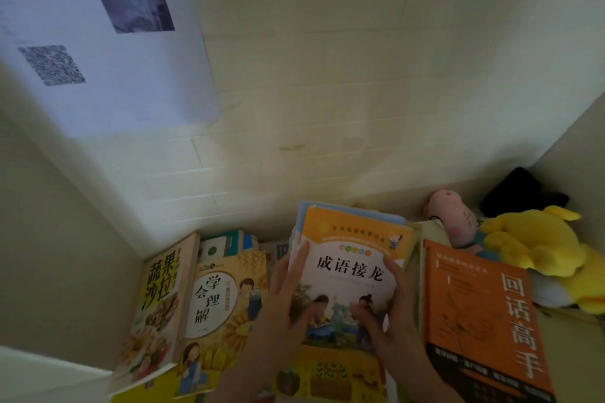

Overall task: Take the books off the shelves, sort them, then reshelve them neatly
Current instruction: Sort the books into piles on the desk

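One stack of books (352, 249), yellow-orange cover uppermost: we hold it between left hand (288, 301) and right hand (397, 317), fingers curled over both edges; orange book (474, 321) just right of our grip, yellow book (222, 314) left.

2 bare hands (284, 303), bare wrists

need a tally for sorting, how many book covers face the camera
4: salad book far left, yellow book beside it, middle book being held, orange book on the right. Spines behind hint at more, partly hidden.
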Tool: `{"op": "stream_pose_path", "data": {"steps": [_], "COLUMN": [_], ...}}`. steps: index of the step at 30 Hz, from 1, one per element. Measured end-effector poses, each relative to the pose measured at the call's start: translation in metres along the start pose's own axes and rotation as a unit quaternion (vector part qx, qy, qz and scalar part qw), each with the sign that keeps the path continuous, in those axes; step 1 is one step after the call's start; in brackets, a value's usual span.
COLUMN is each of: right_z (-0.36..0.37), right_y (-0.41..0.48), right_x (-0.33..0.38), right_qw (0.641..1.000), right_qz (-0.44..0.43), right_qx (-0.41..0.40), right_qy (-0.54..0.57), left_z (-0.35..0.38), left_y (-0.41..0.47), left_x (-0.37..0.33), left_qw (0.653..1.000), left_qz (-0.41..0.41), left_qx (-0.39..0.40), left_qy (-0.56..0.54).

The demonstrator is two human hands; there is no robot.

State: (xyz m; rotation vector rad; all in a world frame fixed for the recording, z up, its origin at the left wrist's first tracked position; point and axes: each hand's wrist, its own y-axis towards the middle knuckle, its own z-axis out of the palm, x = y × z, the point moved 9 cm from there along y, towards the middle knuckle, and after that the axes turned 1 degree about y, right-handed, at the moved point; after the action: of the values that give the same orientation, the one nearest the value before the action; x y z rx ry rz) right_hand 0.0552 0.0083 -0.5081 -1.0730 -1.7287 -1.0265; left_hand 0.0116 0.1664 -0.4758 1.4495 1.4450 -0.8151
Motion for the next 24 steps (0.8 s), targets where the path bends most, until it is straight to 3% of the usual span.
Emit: {"op": "stream_pose_path", "data": {"steps": [2,6,9,13,16,20,24], "right_z": [-0.002,-0.015,-0.023,-0.016,-0.005,-0.011,-0.011], "right_y": [-0.004,-0.002,0.001,-0.002,-0.006,0.003,0.005], "right_x": [-0.007,0.032,0.039,0.043,0.025,0.01,-0.022], "right_qw": [1.0,0.986,0.983,0.978,0.989,0.996,0.992], "right_qz": [0.006,-0.135,-0.15,-0.172,-0.13,-0.058,0.087], "right_qx": [-0.006,-0.071,-0.099,-0.087,-0.039,-0.035,0.091], "right_qy": [-0.019,-0.065,-0.025,-0.078,-0.056,-0.061,0.001], "left_z": [0.004,0.003,-0.002,-0.004,-0.001,-0.003,0.008], "left_y": [-0.004,-0.006,-0.003,-0.002,-0.01,-0.003,0.004], "left_x": [0.001,-0.014,-0.017,-0.009,0.007,0.0,0.017], "left_qw": [1.0,0.998,0.998,0.997,0.998,0.998,0.993], "left_qz": [0.012,0.029,0.006,-0.011,-0.045,-0.042,-0.109], "left_qx": [-0.013,-0.038,-0.065,-0.07,-0.054,-0.044,-0.007], "left_qy": [0.021,0.04,-0.001,-0.002,-0.007,0.032,0.043]}}
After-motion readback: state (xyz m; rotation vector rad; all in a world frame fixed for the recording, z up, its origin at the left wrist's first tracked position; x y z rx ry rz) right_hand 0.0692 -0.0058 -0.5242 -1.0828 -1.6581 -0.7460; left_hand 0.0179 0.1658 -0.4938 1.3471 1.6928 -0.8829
